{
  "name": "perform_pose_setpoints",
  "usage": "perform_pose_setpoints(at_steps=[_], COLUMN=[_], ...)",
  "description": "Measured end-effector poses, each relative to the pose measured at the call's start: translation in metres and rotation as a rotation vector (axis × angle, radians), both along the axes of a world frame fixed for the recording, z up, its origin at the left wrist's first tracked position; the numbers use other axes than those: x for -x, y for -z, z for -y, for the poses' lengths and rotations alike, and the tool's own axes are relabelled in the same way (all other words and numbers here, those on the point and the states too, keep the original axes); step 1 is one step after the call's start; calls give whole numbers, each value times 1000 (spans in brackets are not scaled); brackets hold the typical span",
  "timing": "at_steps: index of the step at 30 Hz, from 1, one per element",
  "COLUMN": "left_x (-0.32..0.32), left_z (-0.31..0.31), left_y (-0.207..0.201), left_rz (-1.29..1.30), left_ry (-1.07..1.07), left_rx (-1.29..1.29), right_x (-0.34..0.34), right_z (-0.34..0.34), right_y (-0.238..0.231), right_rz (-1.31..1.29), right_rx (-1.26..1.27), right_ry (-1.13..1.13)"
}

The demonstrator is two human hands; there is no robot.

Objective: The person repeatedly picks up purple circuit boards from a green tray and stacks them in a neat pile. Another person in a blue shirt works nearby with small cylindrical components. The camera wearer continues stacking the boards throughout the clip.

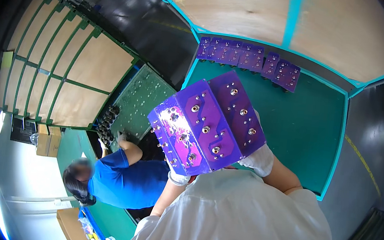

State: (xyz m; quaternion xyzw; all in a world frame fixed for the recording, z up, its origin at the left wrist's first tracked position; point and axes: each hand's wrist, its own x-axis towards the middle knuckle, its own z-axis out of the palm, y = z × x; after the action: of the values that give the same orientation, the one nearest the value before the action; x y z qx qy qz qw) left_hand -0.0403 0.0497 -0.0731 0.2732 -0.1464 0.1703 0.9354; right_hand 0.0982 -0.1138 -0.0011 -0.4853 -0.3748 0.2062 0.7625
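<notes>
Your white-gloved left hand (178,178) and right hand (259,162), fingers mostly hidden, grip purple circuit boards (214,120) from their near side, raised above the green tabletop (305,136); more purple boards (248,56) line its far edge

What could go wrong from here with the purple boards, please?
First, the held purple boards might slip or spread apart: the left hand and right hand carry several together, with most fingers hidden behind them. Second, the small metal posts stick out from the board faces and could catch on something. Third, the row of purple boards on the green surface might be knocked if the load swings close to it.
</notes>
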Motion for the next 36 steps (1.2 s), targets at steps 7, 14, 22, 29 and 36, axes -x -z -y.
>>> perform_pose_setpoints(at_steps=[7,14,22,29,36], left_x=[-5,-8,-1,1,-26], left_z=[-1,-6,-29,-78,-164], left_y=[13,23,35,59,54], left_rz=[-82,-121,-181,-297,-408], left_ry=[-28,-88,-238,-444,-543], left_rx=[4,-33,-94,-243,-294], right_x=[-4,-3,-7,-23,-36], right_z=[8,5,-20,-71,-178], right_y=[25,14,10,12,57], right_rz=[413,-776,-269,47,-723], right_rx=[190,-289,-111,176,-137], right_ry=[203,-323,-63,-48,-284])
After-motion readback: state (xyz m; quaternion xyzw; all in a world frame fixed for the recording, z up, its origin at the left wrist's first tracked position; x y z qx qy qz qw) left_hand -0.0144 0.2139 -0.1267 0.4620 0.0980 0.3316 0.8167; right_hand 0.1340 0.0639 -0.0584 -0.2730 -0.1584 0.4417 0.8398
